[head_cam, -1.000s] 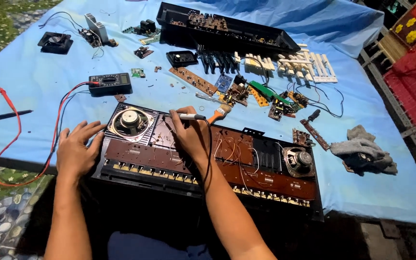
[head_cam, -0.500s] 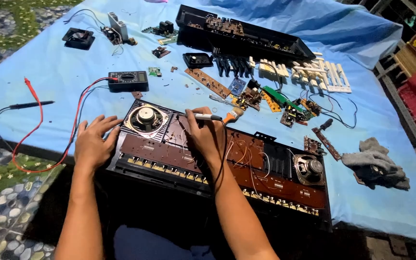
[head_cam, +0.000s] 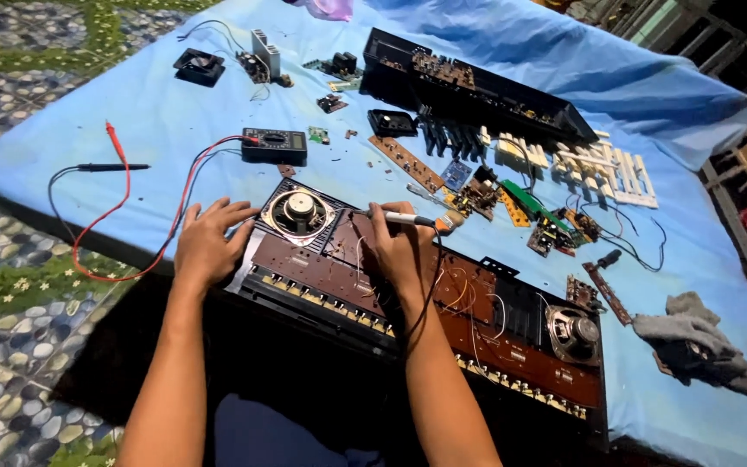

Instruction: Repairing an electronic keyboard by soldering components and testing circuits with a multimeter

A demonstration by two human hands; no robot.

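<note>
An opened electronic keyboard chassis lies on the blue cloth, showing a brown circuit board and a round speaker at its left end. My right hand is shut on a soldering iron, whose tip points left over the board beside that speaker. My left hand rests flat with spread fingers on the chassis's left edge. A second speaker sits at the right end.
A black multimeter with red and black probe leads lies to the far left. Loose circuit boards, white keys, another black housing, a small fan and a grey rag are spread over the cloth.
The view has shifted, so everything sits further right and lower in the picture. Both hands keep their places on the chassis, and the soldering iron stays over the board.
</note>
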